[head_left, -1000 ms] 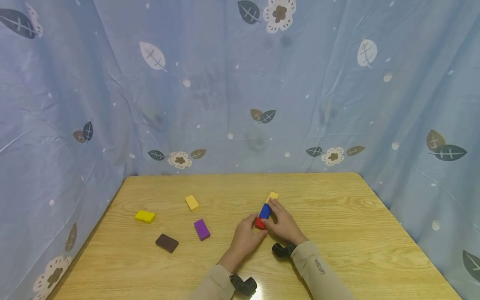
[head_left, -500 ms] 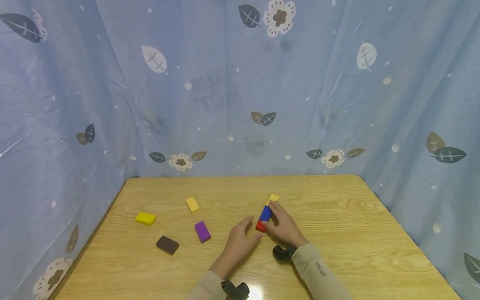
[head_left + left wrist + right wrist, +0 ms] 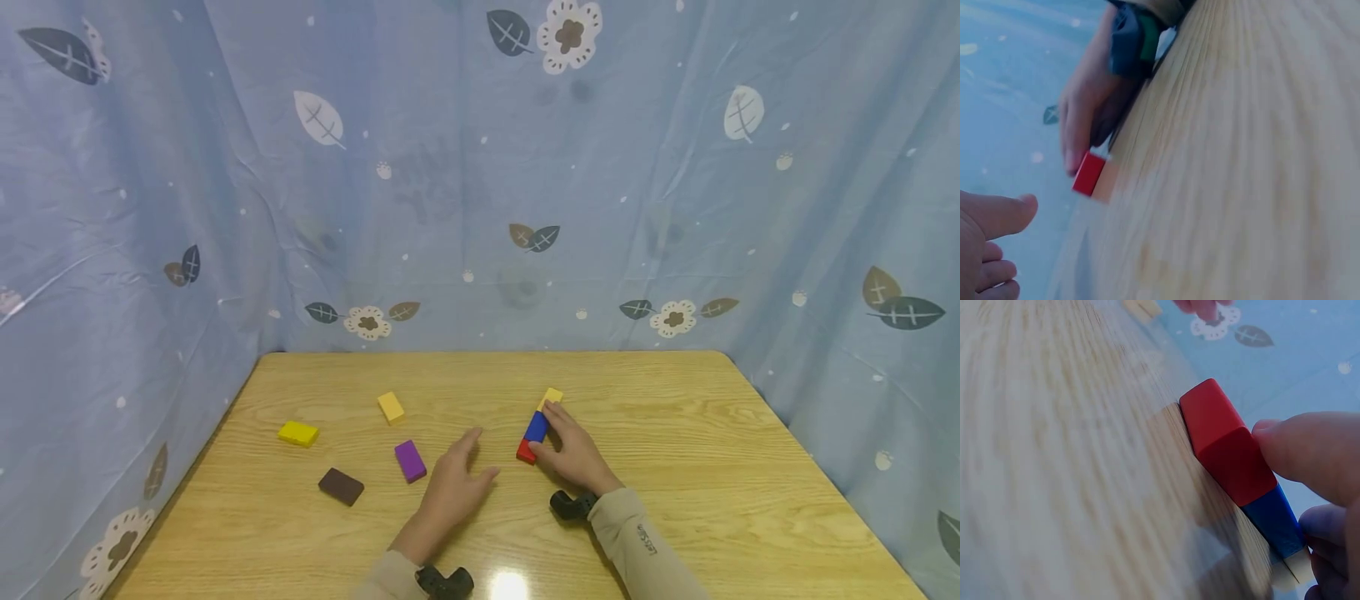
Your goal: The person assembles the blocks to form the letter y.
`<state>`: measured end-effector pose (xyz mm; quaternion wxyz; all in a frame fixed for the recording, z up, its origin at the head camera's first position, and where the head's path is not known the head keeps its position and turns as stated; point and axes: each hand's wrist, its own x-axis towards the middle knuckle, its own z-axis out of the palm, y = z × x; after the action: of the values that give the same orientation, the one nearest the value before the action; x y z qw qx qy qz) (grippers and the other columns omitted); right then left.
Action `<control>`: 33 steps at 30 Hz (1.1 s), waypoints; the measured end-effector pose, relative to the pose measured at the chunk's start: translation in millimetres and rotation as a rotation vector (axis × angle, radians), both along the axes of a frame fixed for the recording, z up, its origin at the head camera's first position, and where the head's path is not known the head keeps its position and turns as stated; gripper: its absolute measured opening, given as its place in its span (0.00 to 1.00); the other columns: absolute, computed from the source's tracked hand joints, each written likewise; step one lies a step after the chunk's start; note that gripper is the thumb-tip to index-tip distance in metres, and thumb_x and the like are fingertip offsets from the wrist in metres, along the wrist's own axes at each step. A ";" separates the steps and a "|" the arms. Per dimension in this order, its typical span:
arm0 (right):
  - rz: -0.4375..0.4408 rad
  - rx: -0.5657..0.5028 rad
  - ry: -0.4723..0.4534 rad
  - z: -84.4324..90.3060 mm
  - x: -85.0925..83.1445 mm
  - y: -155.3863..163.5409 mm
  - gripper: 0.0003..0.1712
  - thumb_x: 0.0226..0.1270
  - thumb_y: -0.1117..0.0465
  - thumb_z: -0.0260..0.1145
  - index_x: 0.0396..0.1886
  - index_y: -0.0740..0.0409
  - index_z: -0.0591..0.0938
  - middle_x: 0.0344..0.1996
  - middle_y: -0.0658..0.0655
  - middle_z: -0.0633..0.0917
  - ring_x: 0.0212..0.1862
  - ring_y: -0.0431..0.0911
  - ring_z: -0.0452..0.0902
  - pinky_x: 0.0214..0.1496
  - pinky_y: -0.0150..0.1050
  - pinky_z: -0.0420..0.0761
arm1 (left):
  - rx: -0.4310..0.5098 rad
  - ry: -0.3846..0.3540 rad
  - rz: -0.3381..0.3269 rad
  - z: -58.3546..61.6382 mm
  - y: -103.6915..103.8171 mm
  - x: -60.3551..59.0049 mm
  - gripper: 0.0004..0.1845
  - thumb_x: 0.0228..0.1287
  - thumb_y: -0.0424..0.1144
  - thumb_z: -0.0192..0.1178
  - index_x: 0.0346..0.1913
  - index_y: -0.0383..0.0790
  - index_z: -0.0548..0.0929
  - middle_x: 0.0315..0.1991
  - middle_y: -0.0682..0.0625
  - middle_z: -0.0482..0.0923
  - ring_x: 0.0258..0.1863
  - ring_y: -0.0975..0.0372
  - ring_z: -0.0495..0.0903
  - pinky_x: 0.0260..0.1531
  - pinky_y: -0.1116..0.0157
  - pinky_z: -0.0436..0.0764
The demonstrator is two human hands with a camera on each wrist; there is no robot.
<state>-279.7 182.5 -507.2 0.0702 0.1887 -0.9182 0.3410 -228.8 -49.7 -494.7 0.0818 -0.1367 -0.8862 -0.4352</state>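
Note:
A red block (image 3: pixel 526 452), a blue block (image 3: pixel 536 427) and a pale yellow block (image 3: pixel 553 395) lie end to end in a slanting row on the wooden table. My right hand (image 3: pixel 576 454) rests along the row's right side. In the right wrist view its thumb (image 3: pixel 1297 447) touches the red block (image 3: pixel 1229 444), and its other fingers lie by the blue block (image 3: pixel 1274 520). My left hand (image 3: pixel 453 487) holds nothing, thumb and fingers spread, between the row and a purple block (image 3: pixel 410 461). Its thumb (image 3: pixel 1010 214) points towards the red block in the left wrist view.
On the left half of the table (image 3: pixel 675 542) lie a dark brown block (image 3: pixel 341 486), a bright yellow block (image 3: pixel 298 433) and another pale yellow block (image 3: pixel 391 407). A blue patterned curtain (image 3: pixel 465 183) hangs behind the table and along both sides.
My left hand has let go of the red end of the row and moved left, close to the purple block. My right hand stays at the row, which looks unchanged.

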 end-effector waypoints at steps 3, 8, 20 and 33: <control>0.000 -0.005 -0.003 -0.9 0.2 0.3 0.42 0.64 0.46 0.63 0.70 0.66 0.62 0.71 0.66 0.61 0.72 0.61 0.54 0.70 0.59 0.60 | 0.006 0.027 0.025 0.4 -10.1 2.7 0.36 0.59 0.43 0.65 0.69 0.37 0.64 0.68 0.39 0.65 0.67 0.42 0.64 0.65 0.45 0.65; 0.002 0.014 -0.026 -2.1 0.2 1.7 0.43 0.64 0.45 0.63 0.71 0.65 0.61 0.71 0.64 0.60 0.73 0.59 0.53 0.72 0.57 0.59 | 0.014 0.122 0.083 -1.8 -27.4 5.0 0.39 0.58 0.42 0.66 0.70 0.36 0.62 0.70 0.38 0.59 0.69 0.39 0.57 0.64 0.40 0.62; 0.002 0.015 -0.040 -3.4 1.1 -1.8 0.44 0.64 0.45 0.63 0.71 0.65 0.61 0.72 0.64 0.60 0.73 0.59 0.52 0.72 0.56 0.59 | 0.015 0.040 0.217 -2.2 -68.2 -1.4 0.44 0.59 0.48 0.65 0.72 0.33 0.55 0.69 0.32 0.59 0.64 0.38 0.65 0.60 0.43 0.70; -0.008 0.007 -0.030 -0.3 -0.6 0.4 0.44 0.64 0.44 0.63 0.71 0.64 0.61 0.72 0.65 0.60 0.72 0.60 0.53 0.71 0.58 0.60 | 0.028 -0.169 0.141 1.9 -98.2 1.8 0.49 0.59 0.51 0.65 0.73 0.30 0.49 0.71 0.32 0.54 0.68 0.41 0.60 0.66 0.47 0.64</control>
<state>-280.3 182.9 -507.4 0.0568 0.1803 -0.9211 0.3403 -226.9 -148.0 -492.8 0.0391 -0.0354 -0.8911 -0.4508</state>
